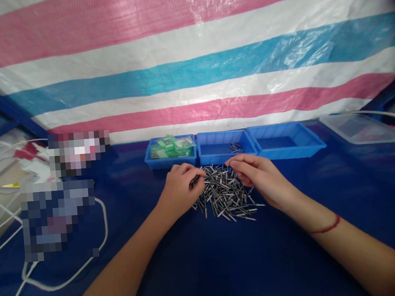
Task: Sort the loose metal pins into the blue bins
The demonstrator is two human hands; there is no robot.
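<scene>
A loose heap of thin silvery metal pins, which look like blind rivets (226, 193), lies on the blue table in front of me. At the heap's upper left edge my left hand (183, 185) has its fingers curled and thumb drawn close to the index finger; what they hold, if anything, does not show. My right hand (254, 173) pinches thumb and forefinger together above the heap's upper right, just in front of the middle blue bin (215, 158). Anything between those fingertips is too small to make out. Several similar pins (236, 147) lie inside that bin's right side.
The left blue bin (147, 160) holds green-and-clear packets (173, 145). A third blue bin (291, 150) stands to the right, then a translucent lid (363, 128). White cables (104, 223) and blurred-out items crowd the left. A striped plastic sheet (192, 75) hangs behind.
</scene>
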